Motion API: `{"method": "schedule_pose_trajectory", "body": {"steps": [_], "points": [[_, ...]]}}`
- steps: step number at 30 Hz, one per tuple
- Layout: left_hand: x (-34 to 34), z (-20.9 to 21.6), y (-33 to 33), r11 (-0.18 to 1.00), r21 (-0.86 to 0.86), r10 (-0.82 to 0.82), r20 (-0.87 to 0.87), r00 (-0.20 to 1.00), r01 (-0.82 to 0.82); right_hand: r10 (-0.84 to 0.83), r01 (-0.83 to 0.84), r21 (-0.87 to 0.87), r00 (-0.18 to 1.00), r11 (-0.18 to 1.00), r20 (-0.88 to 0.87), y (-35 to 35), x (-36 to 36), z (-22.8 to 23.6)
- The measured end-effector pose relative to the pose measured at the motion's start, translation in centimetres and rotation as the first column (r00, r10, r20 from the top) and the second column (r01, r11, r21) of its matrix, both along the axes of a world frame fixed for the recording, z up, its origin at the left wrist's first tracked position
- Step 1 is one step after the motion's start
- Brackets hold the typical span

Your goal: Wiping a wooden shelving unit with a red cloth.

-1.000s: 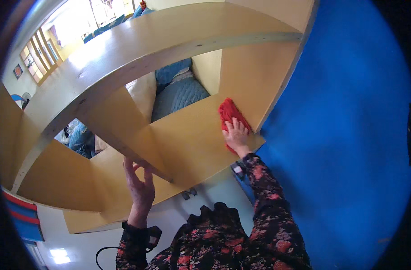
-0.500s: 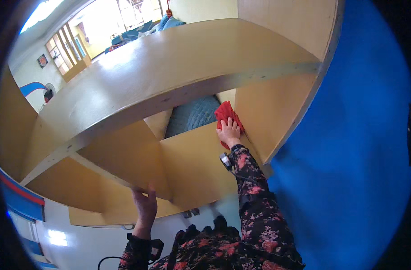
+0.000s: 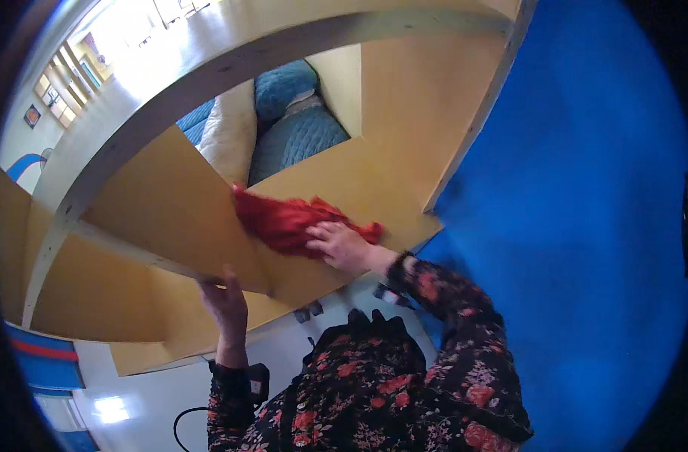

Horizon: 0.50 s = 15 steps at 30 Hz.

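A crumpled red cloth (image 3: 278, 223) lies across the lower shelf board (image 3: 366, 181) of a yellowish wooden shelf unit, its far left end against the upright divider (image 3: 174, 207). My right hand (image 3: 345, 245) presses down on the cloth's right part with bent fingers, gripping it against the board. At the front edge of the divider is my left hand (image 3: 226, 307), its thumb and fingers holding the edge. Part of the left fingers is hidden by the wood.
Behind the shelf opening lie blue quilted bedding (image 3: 302, 139) and a white rolled cover (image 3: 227, 132). A curved upper board (image 3: 231, 64) arches over the compartment. A side panel (image 3: 434, 105) stands on the right, beside blue flooring (image 3: 570, 226).
My right hand has drawn the red cloth from the right back corner leftward and nearer, where it now spreads wider. My left hand stays on the divider. The view has shifted, showing more bedding.
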State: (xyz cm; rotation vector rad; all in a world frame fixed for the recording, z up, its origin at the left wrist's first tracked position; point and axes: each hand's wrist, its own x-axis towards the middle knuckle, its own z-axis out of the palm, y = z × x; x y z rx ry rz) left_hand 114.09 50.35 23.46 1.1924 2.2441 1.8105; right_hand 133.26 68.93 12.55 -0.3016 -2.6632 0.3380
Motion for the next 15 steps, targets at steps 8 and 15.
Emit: {"method": "schedule_pose_trajectory", "body": {"steps": [8,15], "points": [[0.2,-4.7,-1.6,0.996,0.033,-0.082,-0.103,0.991,0.086,-0.54,0.539,0.039,0.837,0.841,0.087,1.3,5.6,-2.3],[1.7,-3.4,-0.7,0.992,-0.123,-0.028,-0.107,0.994,0.015,-0.649,0.649,0.119,0.759,0.751,-0.045,2.9,-8.2,-4.7]]}}
